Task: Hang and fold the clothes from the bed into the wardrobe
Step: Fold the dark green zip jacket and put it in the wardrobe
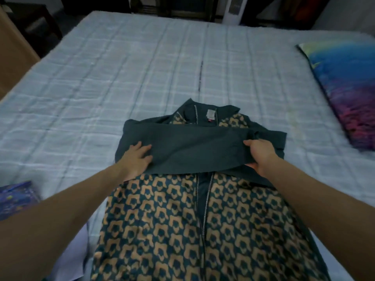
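Note:
A dark teal jacket (203,220) with a tan repeating pattern and a silver front zipper lies flat on the bed (121,78), collar pointing away from me. Its plain teal sleeves (192,151) are folded across the chest. My left hand (136,159) rests flat on the left end of the folded sleeve, fingers spread. My right hand (261,157) pinches the right end of the sleeve between thumb and fingers. The jacket's hem runs out of view at the bottom.
The bed has a pale blue checked sheet. A blue-purple-pink pillow (345,94) lies at the right edge. A purple patterned cloth (16,197) sits at the left. A white tower fan (233,11) and dark furniture stand beyond the bed.

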